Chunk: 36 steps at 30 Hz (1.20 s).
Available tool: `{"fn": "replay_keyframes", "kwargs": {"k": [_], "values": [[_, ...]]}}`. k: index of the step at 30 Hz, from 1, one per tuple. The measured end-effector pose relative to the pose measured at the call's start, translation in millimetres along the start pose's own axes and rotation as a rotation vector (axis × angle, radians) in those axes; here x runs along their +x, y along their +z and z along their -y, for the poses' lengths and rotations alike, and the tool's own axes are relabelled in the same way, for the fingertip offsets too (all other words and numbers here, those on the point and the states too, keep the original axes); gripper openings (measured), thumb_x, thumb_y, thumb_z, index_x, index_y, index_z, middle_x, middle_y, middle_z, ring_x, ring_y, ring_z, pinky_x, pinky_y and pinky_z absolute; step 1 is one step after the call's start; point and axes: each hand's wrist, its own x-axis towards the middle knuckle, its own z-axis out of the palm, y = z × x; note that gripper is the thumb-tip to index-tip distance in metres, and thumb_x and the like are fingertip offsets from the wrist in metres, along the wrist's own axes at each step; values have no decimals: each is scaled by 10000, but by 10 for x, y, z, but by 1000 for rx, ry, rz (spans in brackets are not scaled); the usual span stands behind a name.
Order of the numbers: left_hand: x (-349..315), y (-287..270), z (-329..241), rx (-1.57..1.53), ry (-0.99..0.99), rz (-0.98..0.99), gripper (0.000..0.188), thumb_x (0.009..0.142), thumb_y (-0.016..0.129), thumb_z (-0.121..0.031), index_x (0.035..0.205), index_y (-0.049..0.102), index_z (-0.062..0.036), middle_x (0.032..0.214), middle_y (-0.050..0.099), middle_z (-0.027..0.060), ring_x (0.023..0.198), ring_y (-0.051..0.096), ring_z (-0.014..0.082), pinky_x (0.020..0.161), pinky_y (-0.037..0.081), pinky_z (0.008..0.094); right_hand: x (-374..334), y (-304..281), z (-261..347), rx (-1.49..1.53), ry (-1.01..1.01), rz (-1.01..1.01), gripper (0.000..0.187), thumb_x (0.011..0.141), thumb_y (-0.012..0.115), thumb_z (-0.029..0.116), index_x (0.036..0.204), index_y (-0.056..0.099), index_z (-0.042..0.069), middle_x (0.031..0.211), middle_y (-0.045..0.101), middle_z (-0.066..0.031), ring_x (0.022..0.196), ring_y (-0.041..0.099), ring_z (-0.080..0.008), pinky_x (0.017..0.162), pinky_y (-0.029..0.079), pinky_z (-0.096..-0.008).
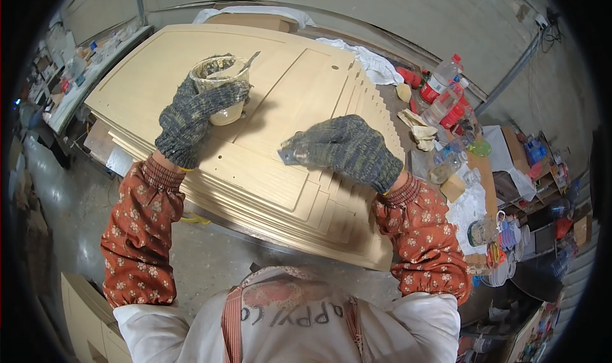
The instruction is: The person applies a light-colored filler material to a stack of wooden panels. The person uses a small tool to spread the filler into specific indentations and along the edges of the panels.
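My left hand [185,117], in a dark knitted glove, is wrapped round a clear plastic cup [228,115] with pale paste smeared inside and on its rim. A thin tool [253,58] leans out of the cup; its lower end is hidden. To the right, my gloved right hand [350,147] is closed on a small putty knife [288,156], whose grey blade points left, close over the top panel. Its handle is mostly hidden, and the fingertips are slightly blurred. Under both hands lies a stack of pale yellow wooden panels [255,162] with grooves and small dark holes.
Bottles [440,79], rags [370,60] and a tan block [453,188] crowd the bench along the right of the stack. Shelves with loose goods [542,165] stand farther right. A cluttered white table [95,76] is at the far left, and another panel piece [83,312] stands lower left.
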Motion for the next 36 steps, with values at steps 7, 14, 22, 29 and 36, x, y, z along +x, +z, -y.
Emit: {"fn": "replay_keyframes", "kwargs": {"k": [7,14,22,29,36], "values": [[-16,54,12,248,55,-6,572,749,737,-114,1241,459,-28,1114,590,112,992,592,158,888,505,275,-29,60,-191,-743,-481,-140,296,810,618,138,1105,649,144,1049,668,-40,912,653,-214,796,539,-316],[-9,-28,30,101,43,37,600,729,764,-119,1236,458,-22,1105,587,106,1022,576,157,888,505,271,-4,41,-224,-790,-584,-155,271,838,571,160,1098,646,145,1060,662,-40,925,642,-221,777,533,-337],[18,-128,127,479,158,-25,555,721,749,-20,1205,477,-14,1111,587,98,1006,585,152,876,512,277,-61,119,-184,-687,-374,-168,262,842,551,151,1088,642,144,1075,656,-42,959,628,-222,808,515,-345],[11,43,-25,-87,-87,-64,493,733,735,-21,1168,504,-24,1037,619,80,948,615,162,833,527,262,-44,82,-198,-625,-427,-163,232,865,578,247,1054,682,162,1023,662,-57,918,609,-248,818,487,-342],[14,64,-25,175,2,1,406,780,696,-60,1142,514,-33,1033,619,82,936,619,168,828,543,286,41,-6,19,-185,-12,-20,249,831,648,209,1052,684,100,943,689,-94,848,659,-193,760,531,-288]]}}
